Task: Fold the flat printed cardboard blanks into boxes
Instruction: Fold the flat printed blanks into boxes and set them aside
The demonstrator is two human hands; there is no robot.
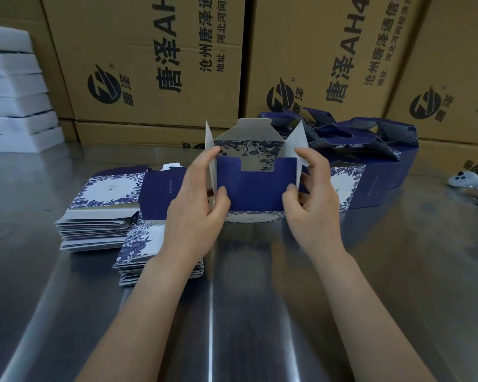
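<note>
Head view: my left hand (196, 199), right hand (312, 197) pinch half-folded box (255, 188) by side edges, holding it square for next fold.

Box (255, 188): front panel solid navy; flaps off-white inside; rear wall white with dark-blue floral print.
Left of box, flat blanks (108, 188): white faces, blue floral borders, navy panels, grey undersides.
Right of and behind box, folded boxes (375, 186): navy, white floral sides.
Behind box, cartons (138, 31): brown, black lettering.
Under box, table (260, 299): silver-grey.
</note>
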